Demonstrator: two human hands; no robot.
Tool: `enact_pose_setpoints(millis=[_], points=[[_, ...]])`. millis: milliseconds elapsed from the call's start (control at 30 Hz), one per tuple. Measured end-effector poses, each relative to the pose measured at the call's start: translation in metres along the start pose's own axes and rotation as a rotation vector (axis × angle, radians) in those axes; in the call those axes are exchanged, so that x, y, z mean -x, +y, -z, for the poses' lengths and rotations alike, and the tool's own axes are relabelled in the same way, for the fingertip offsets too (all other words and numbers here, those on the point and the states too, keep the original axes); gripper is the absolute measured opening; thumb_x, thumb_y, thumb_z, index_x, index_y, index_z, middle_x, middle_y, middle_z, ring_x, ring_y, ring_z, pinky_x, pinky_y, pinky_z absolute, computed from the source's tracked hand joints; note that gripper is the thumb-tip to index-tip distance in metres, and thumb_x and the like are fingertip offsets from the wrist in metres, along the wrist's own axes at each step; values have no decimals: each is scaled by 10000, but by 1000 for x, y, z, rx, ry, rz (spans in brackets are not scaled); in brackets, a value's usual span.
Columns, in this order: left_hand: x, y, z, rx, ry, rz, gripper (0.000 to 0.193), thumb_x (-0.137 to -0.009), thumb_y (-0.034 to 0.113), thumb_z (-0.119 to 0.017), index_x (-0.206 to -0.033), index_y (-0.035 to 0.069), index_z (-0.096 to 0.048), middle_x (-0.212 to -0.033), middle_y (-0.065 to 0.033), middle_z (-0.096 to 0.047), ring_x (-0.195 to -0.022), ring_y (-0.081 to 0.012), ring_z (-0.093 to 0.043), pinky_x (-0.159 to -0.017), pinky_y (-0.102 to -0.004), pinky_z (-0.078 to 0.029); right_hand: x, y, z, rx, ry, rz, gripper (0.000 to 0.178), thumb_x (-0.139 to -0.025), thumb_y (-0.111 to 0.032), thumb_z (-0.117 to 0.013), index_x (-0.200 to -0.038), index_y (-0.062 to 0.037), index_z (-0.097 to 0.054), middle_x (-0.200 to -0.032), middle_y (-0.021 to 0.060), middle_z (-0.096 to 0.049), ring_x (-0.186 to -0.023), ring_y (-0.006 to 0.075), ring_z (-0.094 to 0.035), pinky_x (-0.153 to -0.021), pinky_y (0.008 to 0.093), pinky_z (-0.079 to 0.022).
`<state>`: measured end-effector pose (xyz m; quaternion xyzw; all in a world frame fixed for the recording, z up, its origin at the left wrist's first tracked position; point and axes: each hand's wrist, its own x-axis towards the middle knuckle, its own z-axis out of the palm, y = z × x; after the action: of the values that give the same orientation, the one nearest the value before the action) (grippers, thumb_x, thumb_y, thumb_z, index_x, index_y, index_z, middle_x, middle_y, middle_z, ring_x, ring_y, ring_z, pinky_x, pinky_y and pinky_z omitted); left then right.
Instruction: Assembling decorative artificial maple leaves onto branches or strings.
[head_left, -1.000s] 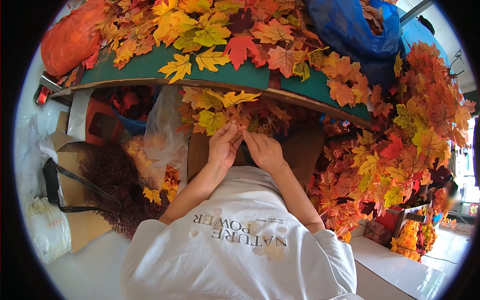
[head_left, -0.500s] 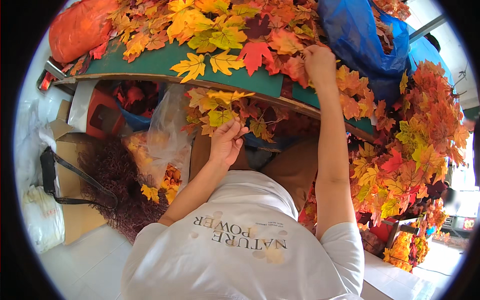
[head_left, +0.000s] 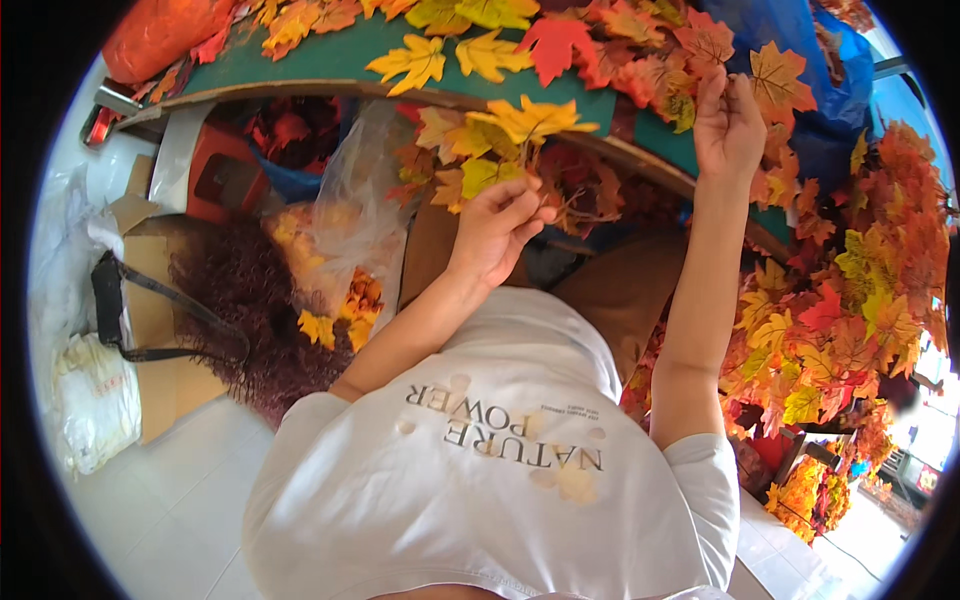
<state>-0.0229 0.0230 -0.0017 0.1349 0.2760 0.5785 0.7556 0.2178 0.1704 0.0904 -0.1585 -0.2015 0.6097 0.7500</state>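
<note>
My left hand [head_left: 500, 225] is closed in a pinch on the thin stem of an artificial maple leaf spray. Its yellow leaf [head_left: 532, 120] stands up above my fingers, in front of the table edge. Over the right part of the table, my right hand [head_left: 728, 135] is raised with its fingertips pinched together. An orange maple leaf [head_left: 783, 82] sticks out to the right of those fingertips, its stem apparently between them. Just above them a red-orange leaf [head_left: 705, 40] lies close; whether it touches them I cannot tell.
Loose maple leaves [head_left: 495, 55] cover the green table [head_left: 330, 68]. A blue plastic bag [head_left: 780, 60] stands at the back right. Leaf bunches [head_left: 850, 330] are heaped at my right. Dark curly strands [head_left: 255, 300] and a cardboard box [head_left: 165, 345] lie at lower left.
My right hand has left the leaves on the table and moved right, now with an orange leaf at its fingertips. My left hand has risen slightly with its yellow leaf. The view has shifted.
</note>
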Motion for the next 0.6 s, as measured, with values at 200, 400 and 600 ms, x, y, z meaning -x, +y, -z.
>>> enact_pose_setpoints(millis=[200, 400, 600], points=[[-1, -2, 2, -6, -69, -50, 177, -872, 70, -589, -1036, 4, -580, -840, -58, -635, -766, -160, -664, -621, -187, -561, 127, 65, -2, 311, 75, -176, 109, -870, -16, -559, -947, 51, -594, -935, 138, -647, -836, 226, -658, -741, 281, -567], [0, -6, 1, -58, -113, -99, 175, -862, 63, -600, -1025, 2, -580, -833, -65, -636, -752, -165, -665, -613, -196, -566, 167, 106, 20, 363, 227, -219, 110, -825, 22, -611, -933, 2, -615, -929, 113, -652, -849, 197, -654, -751, 273, -546], [0, -8, 1, -70, -100, -141, 150, -858, 51, -603, -998, 2, -579, -839, -83, -642, -732, -164, -666, -603, -203, -568, 175, 112, 19, 205, 212, -334, 85, -831, -24, -628, -916, -35, -626, -880, 50, -652, -794, 122, -630, -685, 224, -505]])
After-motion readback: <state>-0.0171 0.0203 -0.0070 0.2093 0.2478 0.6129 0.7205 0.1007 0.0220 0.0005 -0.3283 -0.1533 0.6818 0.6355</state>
